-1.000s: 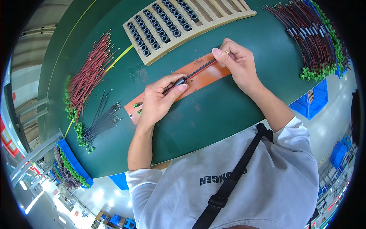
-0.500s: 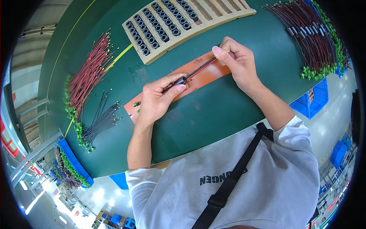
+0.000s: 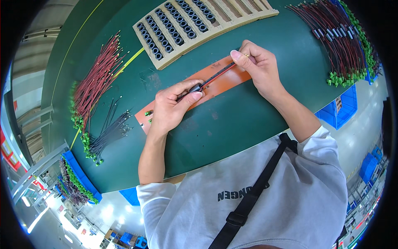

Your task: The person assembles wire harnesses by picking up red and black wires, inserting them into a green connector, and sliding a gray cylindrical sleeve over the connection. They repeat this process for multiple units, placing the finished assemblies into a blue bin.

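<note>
My left hand (image 3: 172,103) pinches a black cylindrical core (image 3: 195,88) between thumb and fingers. Red and black wires (image 3: 219,74) run out of that core, drawn straight up and to the right. At their other end my right hand (image 3: 258,64) is closed on the wires, thumb against the fingers. Both hands are over an orange-brown strip board (image 3: 226,81) lying aslant on the green table. Small green connectors (image 3: 149,113) show beside my left wrist at the board's lower left end.
Beyond my hands stands a tan slotted tray (image 3: 166,62) with rows of black ring cores. Red wires (image 3: 99,74) and black wires (image 3: 110,133) with green connectors lie at left. More wires with cores (image 3: 336,37) lie far right; a blue bin (image 3: 340,108) is below the table edge.
</note>
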Available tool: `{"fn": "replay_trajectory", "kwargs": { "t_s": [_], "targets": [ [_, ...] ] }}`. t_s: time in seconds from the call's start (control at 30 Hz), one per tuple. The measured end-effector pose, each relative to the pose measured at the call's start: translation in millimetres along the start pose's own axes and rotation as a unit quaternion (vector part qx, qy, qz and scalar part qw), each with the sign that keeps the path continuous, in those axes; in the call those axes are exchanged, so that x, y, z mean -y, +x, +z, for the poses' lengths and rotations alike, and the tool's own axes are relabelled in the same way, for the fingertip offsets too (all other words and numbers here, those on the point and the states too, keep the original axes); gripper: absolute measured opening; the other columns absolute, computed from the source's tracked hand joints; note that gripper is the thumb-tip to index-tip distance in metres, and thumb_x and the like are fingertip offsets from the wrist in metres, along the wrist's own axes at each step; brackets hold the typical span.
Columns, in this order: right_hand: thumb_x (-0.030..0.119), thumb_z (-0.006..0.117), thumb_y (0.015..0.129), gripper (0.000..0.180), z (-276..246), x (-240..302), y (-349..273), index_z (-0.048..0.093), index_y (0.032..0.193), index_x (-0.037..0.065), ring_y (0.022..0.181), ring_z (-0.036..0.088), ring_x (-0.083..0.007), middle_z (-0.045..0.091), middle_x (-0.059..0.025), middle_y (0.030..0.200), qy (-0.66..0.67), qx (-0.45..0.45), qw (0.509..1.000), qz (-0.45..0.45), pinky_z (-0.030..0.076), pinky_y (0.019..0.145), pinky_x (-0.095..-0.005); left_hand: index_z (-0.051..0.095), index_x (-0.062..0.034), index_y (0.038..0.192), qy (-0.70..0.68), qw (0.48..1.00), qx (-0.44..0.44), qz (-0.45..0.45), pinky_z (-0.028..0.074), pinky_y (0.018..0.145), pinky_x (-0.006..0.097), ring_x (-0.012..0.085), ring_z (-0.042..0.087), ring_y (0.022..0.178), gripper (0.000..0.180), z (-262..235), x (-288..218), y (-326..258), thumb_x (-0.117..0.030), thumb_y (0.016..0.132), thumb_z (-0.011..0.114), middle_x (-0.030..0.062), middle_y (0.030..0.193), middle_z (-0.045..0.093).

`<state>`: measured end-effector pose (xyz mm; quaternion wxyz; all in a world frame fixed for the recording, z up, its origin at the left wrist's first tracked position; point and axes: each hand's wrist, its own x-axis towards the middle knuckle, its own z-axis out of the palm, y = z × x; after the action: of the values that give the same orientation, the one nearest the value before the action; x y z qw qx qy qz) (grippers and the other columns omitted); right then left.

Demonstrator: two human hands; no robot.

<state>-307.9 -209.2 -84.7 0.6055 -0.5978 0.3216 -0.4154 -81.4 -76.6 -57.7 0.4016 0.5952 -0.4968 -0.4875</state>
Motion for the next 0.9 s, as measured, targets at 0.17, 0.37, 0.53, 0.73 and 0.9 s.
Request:
{"fn": "replay_trajectory", "kwargs": {
  "t_s": [0.17,0.37,0.53,0.73,0.9],
  "targets": [
    [0.018,0.072,0.097,0.034,-1.4,-0.9,0.2,0.055,0.071,0.003,0.065,0.032,-0.0054,0.039,0.0054,0.073,-0.015,0.005,1.0,-0.005,0.028,0.059,-0.026,0.068,0.0051,0.123,-0.032,0.999,0.006,-0.003,0.056,0.089,0.029,0.0159,0.071,0.095,0.031,-0.2,-0.4,0.1,0.0,0.093,0.072,0.0129,0.104,0.075],
    [0.019,0.071,0.098,0.035,-2.5,-0.8,-0.1,0.055,0.071,0.003,0.065,0.031,-0.0051,0.039,0.0056,0.073,-0.017,0.013,1.0,-0.003,0.028,0.059,-0.0257,0.069,0.003,0.123,0.035,0.999,-0.015,0.034,0.057,0.086,0.03,0.0166,0.073,0.095,0.031,0.9,8.2,-0.6,-0.001,0.093,0.071,0.0106,0.101,0.076],
    [0.019,0.072,0.098,0.035,-0.8,-2.1,0.2,0.055,0.072,0.003,0.064,0.032,-0.0049,0.038,0.006,0.071,-0.021,0.005,1.0,-0.012,0.028,0.058,-0.0255,0.069,0.0005,0.124,0.141,0.983,-0.026,0.118,0.056,0.084,0.029,0.0153,0.073,0.092,0.029,3.9,5.7,-1.9,-0.006,0.095,0.069,0.0092,0.096,0.076],
    [0.02,0.076,0.094,0.03,-3.4,-3.1,0.3,0.061,0.075,0.002,0.063,0.033,-0.0058,0.038,0.0052,0.069,-0.055,0.005,0.998,-0.005,0.03,0.057,-0.0261,0.07,0.001,0.121,0.092,0.994,-0.024,0.063,0.056,0.084,0.031,0.0195,0.073,0.094,0.028,1.9,3.2,-2.2,-0.007,0.094,0.069,0.0124,0.109,0.076],
    [0.019,0.079,0.09,0.022,-4.2,-2.2,0.5,0.07,0.083,0.001,0.063,0.034,-0.0067,0.04,0.0041,0.069,-0.082,0.008,0.996,-0.033,0.032,0.057,-0.0269,0.07,0.001,0.123,0.074,0.995,-0.024,0.062,0.056,0.086,0.031,0.0192,0.073,0.095,0.029,2.3,2.1,-2.1,-0.008,0.095,0.069,0.013,0.111,0.076]
  ]
}}
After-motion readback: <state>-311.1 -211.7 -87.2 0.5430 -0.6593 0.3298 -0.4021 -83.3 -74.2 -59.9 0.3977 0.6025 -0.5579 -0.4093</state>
